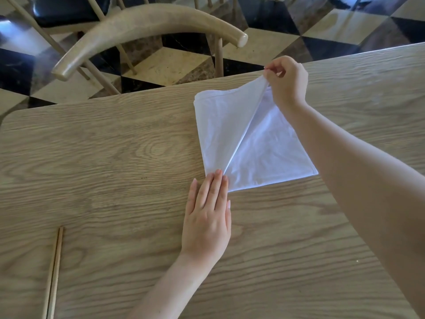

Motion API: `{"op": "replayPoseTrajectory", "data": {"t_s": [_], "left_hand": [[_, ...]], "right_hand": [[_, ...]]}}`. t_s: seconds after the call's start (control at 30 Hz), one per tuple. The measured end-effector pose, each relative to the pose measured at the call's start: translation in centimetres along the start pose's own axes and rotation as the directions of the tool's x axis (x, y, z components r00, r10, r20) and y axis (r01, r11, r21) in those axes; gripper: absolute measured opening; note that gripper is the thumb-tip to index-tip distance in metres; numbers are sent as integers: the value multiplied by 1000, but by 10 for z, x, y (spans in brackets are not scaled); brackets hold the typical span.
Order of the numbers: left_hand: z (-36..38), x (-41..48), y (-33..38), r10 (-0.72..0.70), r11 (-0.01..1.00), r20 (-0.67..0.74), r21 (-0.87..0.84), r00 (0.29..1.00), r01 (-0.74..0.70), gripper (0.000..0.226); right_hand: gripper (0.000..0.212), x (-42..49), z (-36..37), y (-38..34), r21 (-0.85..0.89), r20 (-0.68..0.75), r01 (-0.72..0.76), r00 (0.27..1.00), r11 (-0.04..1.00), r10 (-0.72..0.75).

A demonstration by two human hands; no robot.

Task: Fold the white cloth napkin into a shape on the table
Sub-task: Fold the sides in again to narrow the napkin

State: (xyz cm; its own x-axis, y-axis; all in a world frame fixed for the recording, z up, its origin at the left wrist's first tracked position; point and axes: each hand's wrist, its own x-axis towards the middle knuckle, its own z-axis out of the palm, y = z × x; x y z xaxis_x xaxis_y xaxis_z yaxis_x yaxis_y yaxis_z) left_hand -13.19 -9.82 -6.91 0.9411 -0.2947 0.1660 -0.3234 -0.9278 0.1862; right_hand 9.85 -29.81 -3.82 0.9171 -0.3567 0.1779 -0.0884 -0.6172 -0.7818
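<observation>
The napkin [250, 143] is a plain white cloth folded into a rough square, turned so it sits like a diamond on the counter [115, 157]. Its top layer is lifted along a diagonal, making a raised ridge that runs from the near corner up to the far corner; the cloth is faintly creased and its left edge shows stacked layers.

The counter is pale wood with strong grain and a rounded corner far to the napkin's left. A pair of chopsticks [54, 272] lies well apart from the napkin, toward the near left edge. Beyond the napkin stands a wooden chair [147, 26] with a curved backrest, on a floor [333, 26] of black and cream tiles.

The left hand [208, 217] lies flat, fingers [216, 187] straight and pressed together, their tips resting on the napkin's near corner. The right hand [287, 81] is at the far corner, thumb and fingertips pinching the top layer and holding it up off the counter.
</observation>
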Motion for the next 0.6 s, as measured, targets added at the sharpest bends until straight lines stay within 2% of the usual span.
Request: {"op": "replayPoseTrajectory", "data": {"t_s": [0.17, 0.43, 0.6], "left_hand": [[1, -1, 2, -21, 999, 11, 35, 1000, 21, 43], [0, -1, 4, -28, 997, 30, 79, 999, 25, 47], [1, 0, 5, -20, 995, 48, 97, 999, 15, 51]], "right_hand": [[14, -6, -2, 14, -116, -2, -41, 999, 992, 41], [15, -3, 5, 9, -133, -43, 43, 998, 990, -49], [15, -5, 7, 17, -253, -30, 73, 996, 965, -83]]}}
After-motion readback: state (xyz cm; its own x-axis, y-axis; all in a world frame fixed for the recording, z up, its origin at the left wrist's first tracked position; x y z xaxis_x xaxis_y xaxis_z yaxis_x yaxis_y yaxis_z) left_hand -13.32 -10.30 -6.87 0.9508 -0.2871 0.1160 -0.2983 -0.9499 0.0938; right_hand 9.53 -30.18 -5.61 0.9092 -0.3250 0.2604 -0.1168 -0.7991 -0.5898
